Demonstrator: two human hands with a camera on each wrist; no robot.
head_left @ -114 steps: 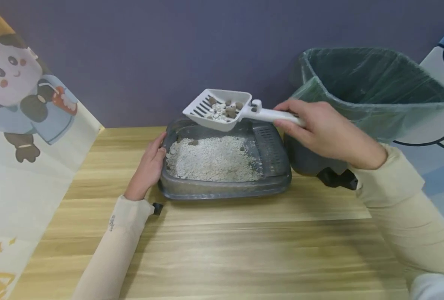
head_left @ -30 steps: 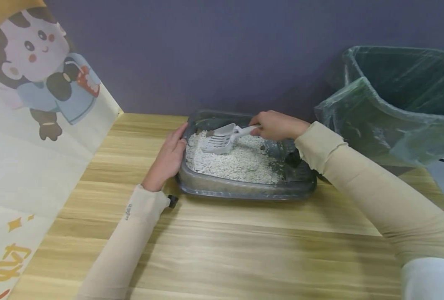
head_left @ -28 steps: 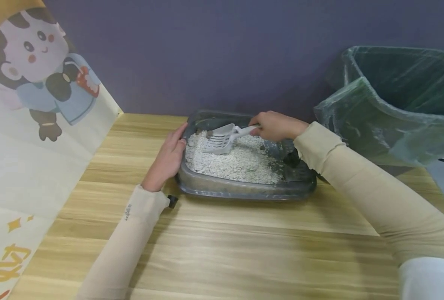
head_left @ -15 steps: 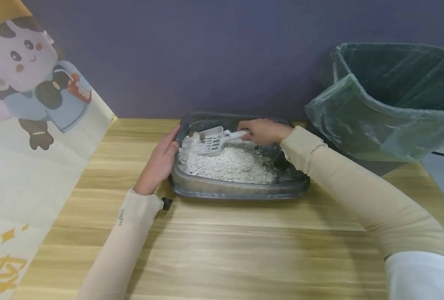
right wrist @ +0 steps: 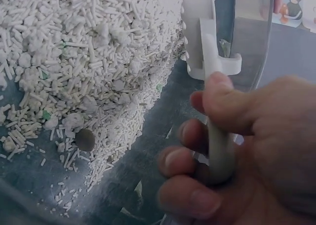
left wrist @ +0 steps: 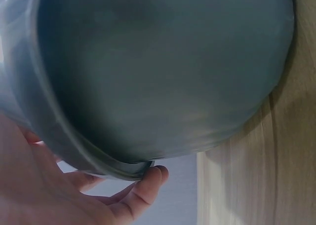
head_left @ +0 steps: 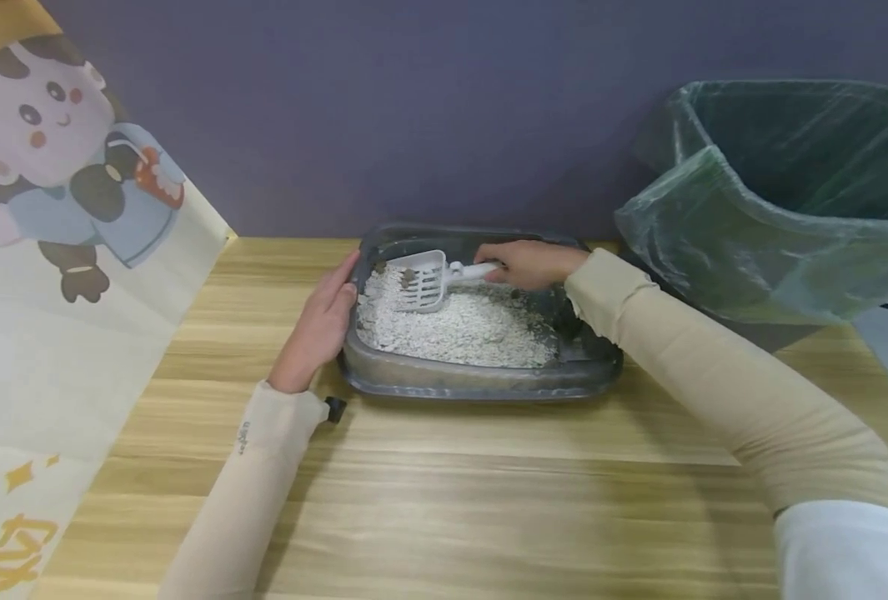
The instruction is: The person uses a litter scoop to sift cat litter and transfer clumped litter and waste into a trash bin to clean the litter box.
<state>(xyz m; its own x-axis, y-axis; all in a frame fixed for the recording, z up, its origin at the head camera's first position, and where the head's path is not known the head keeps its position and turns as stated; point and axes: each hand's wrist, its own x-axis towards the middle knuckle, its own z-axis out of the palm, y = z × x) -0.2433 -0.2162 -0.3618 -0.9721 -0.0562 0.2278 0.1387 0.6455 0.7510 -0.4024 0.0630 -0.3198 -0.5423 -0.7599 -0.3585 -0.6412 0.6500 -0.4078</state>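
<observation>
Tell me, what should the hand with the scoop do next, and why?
Probably lift the scoop gently and shake it. The right hand grips its handle, its slotted head sits in the litter with brown lumps by it, and the left hand steadies the tray.

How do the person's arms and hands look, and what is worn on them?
Both hands, the left hand and the right hand, are bare, without gloves or rings. Each arm wears a long, close-fitting beige sleeve that ends at the wrist. The left sleeve carries a small dark marking, too small to read. A small black device sits at the left wrist.
</observation>
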